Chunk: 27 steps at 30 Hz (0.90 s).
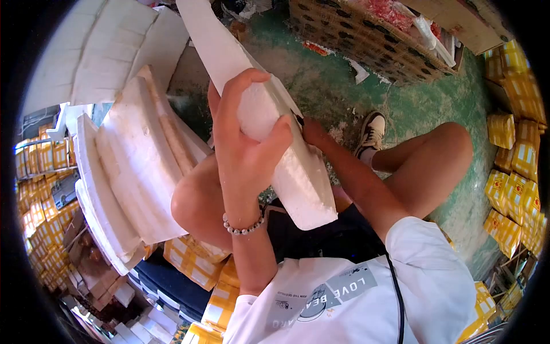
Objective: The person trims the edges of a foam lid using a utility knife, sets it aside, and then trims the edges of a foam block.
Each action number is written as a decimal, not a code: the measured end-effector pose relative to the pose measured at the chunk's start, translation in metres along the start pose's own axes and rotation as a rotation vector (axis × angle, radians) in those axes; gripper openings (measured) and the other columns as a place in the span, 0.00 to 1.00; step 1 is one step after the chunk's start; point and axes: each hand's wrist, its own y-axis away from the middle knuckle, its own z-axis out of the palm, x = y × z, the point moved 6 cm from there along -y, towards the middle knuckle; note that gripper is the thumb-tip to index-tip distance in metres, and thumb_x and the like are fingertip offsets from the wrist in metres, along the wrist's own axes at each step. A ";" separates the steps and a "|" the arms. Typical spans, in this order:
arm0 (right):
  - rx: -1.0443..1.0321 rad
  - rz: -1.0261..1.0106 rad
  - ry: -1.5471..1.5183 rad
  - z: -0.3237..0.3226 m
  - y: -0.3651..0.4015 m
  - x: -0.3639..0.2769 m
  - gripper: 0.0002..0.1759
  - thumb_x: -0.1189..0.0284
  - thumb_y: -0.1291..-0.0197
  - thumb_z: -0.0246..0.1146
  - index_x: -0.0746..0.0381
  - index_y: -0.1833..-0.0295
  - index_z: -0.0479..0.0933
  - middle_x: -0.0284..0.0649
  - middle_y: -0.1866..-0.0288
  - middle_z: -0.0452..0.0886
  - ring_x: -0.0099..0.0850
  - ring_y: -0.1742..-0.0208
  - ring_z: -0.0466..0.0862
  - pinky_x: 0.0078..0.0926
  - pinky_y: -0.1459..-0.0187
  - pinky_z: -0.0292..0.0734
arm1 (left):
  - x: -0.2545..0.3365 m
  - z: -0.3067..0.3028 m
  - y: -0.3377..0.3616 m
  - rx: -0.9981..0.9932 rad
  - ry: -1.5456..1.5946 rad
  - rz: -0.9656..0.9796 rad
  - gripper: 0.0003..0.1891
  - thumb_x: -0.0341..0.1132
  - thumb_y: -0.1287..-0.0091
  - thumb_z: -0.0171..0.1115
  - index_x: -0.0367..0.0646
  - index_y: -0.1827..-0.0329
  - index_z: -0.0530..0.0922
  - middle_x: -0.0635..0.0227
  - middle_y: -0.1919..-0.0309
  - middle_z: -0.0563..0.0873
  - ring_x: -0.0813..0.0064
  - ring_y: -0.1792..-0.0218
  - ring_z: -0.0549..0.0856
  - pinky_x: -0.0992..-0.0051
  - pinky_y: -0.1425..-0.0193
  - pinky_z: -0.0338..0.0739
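Note:
A long white foam board is held slanting above my lap, its far end reaching the top of the view. My left hand, with a beaded bracelet at the wrist, grips it around the near edge, thumb on one side and fingers on the other. Close against the board's right side is my right hand, closed and partly hidden behind the foam. A small dark bit shows at its fingers; what it belongs to cannot be made out.
More foam slabs lean beside my left knee. A patterned cardboard box with scraps stands ahead. Yellow-taped packages are stacked along the right, with more at left. White scraps lie on the green floor.

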 end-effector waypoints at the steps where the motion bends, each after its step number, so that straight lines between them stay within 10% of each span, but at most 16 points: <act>1: 0.038 0.007 -0.007 0.009 0.001 0.005 0.29 0.75 0.38 0.69 0.72 0.34 0.69 0.64 0.51 0.86 0.61 0.51 0.87 0.56 0.54 0.82 | -0.001 0.000 -0.001 -0.004 -0.004 -0.001 0.27 0.22 0.47 0.62 0.42 0.39 0.79 0.66 0.44 0.79 0.71 0.42 0.77 0.72 0.34 0.71; 20: -0.139 0.271 -0.238 -0.042 0.091 -0.054 0.34 0.81 0.40 0.66 0.68 0.27 0.64 0.65 0.51 0.86 0.60 0.60 0.89 0.58 0.63 0.83 | -0.007 -0.011 0.003 0.018 0.059 -0.033 0.29 0.21 0.50 0.64 0.46 0.40 0.79 0.63 0.43 0.75 0.65 0.43 0.78 0.71 0.38 0.75; 23: -0.122 0.227 -0.139 -0.045 0.087 -0.048 0.21 0.75 0.34 0.65 0.73 0.40 0.74 0.66 0.46 0.85 0.60 0.50 0.89 0.57 0.52 0.83 | -0.012 -0.011 0.005 0.013 0.105 -0.057 0.29 0.21 0.49 0.63 0.46 0.40 0.79 0.62 0.43 0.75 0.65 0.43 0.78 0.71 0.38 0.75; 27: -0.142 0.217 -0.098 -0.017 0.067 -0.025 0.33 0.77 0.41 0.69 0.67 0.30 0.68 0.64 0.50 0.86 0.59 0.55 0.89 0.54 0.58 0.85 | -0.011 -0.009 0.005 -0.004 0.093 -0.106 0.28 0.22 0.50 0.64 0.46 0.41 0.79 0.61 0.42 0.74 0.65 0.43 0.78 0.71 0.37 0.74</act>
